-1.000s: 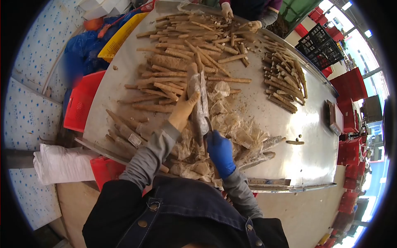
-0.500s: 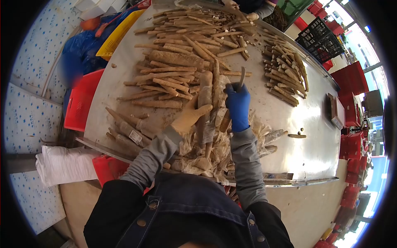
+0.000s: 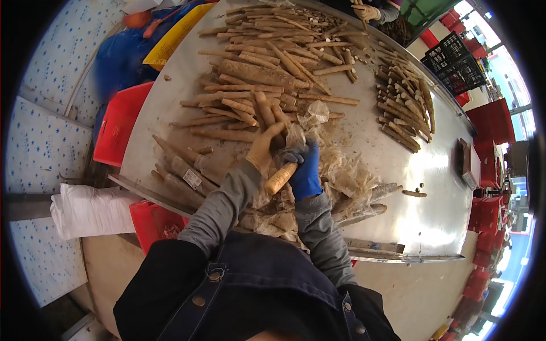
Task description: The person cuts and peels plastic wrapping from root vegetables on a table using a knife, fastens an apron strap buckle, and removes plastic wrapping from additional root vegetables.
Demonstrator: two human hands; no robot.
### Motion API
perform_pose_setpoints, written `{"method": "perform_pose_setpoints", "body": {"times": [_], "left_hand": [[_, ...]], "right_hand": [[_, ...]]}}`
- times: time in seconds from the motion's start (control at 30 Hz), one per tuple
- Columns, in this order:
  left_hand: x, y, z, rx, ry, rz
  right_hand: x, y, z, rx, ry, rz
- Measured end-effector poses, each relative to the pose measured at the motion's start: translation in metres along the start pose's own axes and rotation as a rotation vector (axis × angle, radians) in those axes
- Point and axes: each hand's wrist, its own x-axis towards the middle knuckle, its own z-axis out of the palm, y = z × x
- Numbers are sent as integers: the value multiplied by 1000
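Note:
My left hand (image 3: 263, 149), in a tan glove, is closed around long brown roots (image 3: 265, 109) that point away from me. Clear plastic wrap (image 3: 295, 138) bunches at their near end, between my hands. Close beside it, my right hand (image 3: 307, 170) in a blue glove is shut on a knife, whose blade is mostly hidden. A round-ended tan piece (image 3: 281, 179) juts from that fist toward me; it looks like the handle, though it could be a root end. Crumpled plastic (image 3: 344, 169) lies under and around my hands.
Piles of roots cover the far side of the metal table (image 3: 438, 210), with another root stack (image 3: 406, 108) at right. Wrapped roots (image 3: 182, 170) lie left. A red crate (image 3: 119, 125) and a yellow basket (image 3: 176, 35) stand beyond the left edge. Across the table, another person's gloved hand (image 3: 367, 11) holds roots.
My right hand has moved left and toward me, turning so the blade no longer stands up. My left hand has shifted slightly up; the roots have tilted left and the plastic is bunched.

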Motion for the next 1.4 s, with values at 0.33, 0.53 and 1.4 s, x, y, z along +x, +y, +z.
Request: {"method": "perform_pose_setpoints", "body": {"times": [0.33, 0.53, 1.4], "left_hand": [[40, 59, -4, -176, 134, 170], [104, 139, 4, -38, 337, 313], [-43, 88, -122, 2500, -871, -394]], "right_hand": [[-40, -28, -25, -149, -5, -67], [-74, -111, -53, -230, 140, -431], [-92, -181, -109, -1435, 456, -552]]}}
